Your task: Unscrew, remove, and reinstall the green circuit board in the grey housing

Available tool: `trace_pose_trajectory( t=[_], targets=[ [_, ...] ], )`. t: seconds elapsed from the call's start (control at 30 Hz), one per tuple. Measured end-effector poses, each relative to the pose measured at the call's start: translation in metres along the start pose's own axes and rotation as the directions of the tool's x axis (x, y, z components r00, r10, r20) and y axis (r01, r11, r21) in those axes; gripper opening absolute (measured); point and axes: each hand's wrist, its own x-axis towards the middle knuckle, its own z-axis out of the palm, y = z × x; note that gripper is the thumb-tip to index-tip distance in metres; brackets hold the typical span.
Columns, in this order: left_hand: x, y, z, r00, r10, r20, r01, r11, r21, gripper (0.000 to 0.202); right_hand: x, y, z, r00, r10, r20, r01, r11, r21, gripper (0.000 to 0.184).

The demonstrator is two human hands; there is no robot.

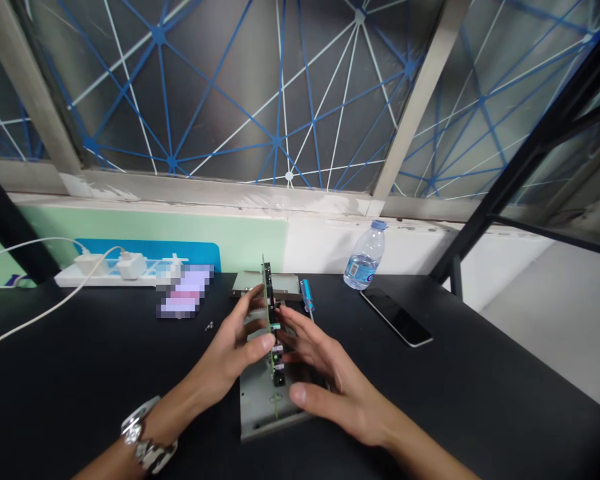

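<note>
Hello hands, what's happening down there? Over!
Left hand holding circuit board; right hand open at its other side. Board upright, edge-on to camera, over grey metal plate. Blue screwdriver close by, beyond right hand. Over.

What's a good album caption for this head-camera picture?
Over a grey metal plate on a black table, left hand holds a circuit board on edge, right hand open beside it.
</note>
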Motion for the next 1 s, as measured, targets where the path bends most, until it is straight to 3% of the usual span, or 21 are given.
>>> trace_pose_trajectory(
  t=[0.57,1.0],
  targets=[
    [0.0008,0.0017,0.0035,0.998,-0.047,-0.038,0.05,0.997,0.061,0.081,0.0054,0.0002,0.0093,0.986,0.079,-0.145,-0.089,0.994,-0.068,0.065],
    [0.0021,0.0032,-0.0001,0.997,-0.053,-0.057,0.058,0.994,0.088,0.075,0.0036,-0.0021,0.0075,0.992,0.033,-0.125,-0.05,0.99,-0.135,0.058]
  ],
)
